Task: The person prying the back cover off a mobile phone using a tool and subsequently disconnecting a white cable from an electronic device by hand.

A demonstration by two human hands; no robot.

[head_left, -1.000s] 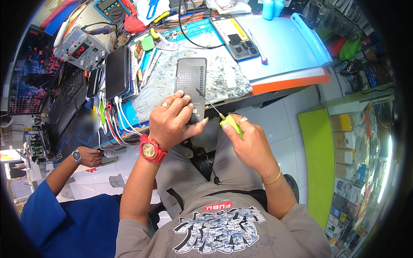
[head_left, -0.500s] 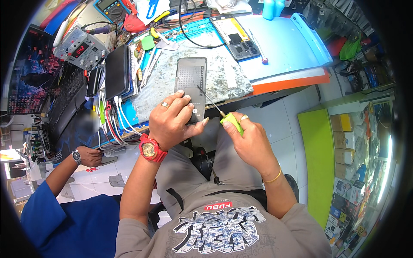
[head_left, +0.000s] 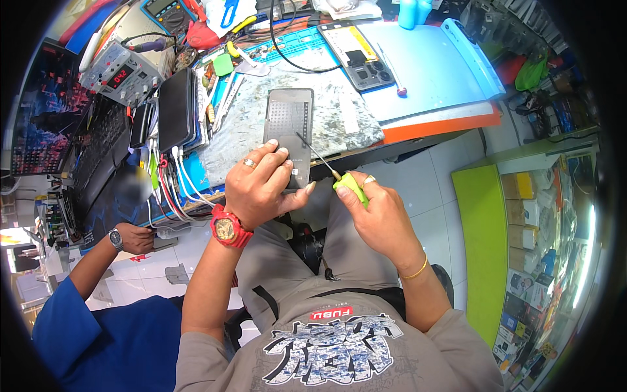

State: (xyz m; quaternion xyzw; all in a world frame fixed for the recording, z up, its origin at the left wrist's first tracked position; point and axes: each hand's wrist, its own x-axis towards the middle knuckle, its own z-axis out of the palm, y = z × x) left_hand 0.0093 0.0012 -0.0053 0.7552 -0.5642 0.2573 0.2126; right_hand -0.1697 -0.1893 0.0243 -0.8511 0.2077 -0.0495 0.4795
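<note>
At the lower left of the frame a co-worker's hand (head_left: 134, 238), wearing a wristwatch and a blue sleeve, is seen resting near the floor edge. Further up on the left, a power supply unit (head_left: 124, 72) with a red display and a dark tablet (head_left: 176, 108) standing on edge are found on the cluttered bench. Just left of centre, the left hand (head_left: 261, 186), with a red watch at the wrist and a ring on one finger, is closed over the lower end of a grey phone (head_left: 288, 127), which lies face down on a worn grey mat (head_left: 346, 117) at the bench's near edge. The tip of a green-handled screwdriver (head_left: 330, 170) is set against the phone's back, and its handle is gripped by the closed fingers of the right hand (head_left: 375, 212), right of centre. A blue mat (head_left: 434, 72) is seen at the upper right.
</note>
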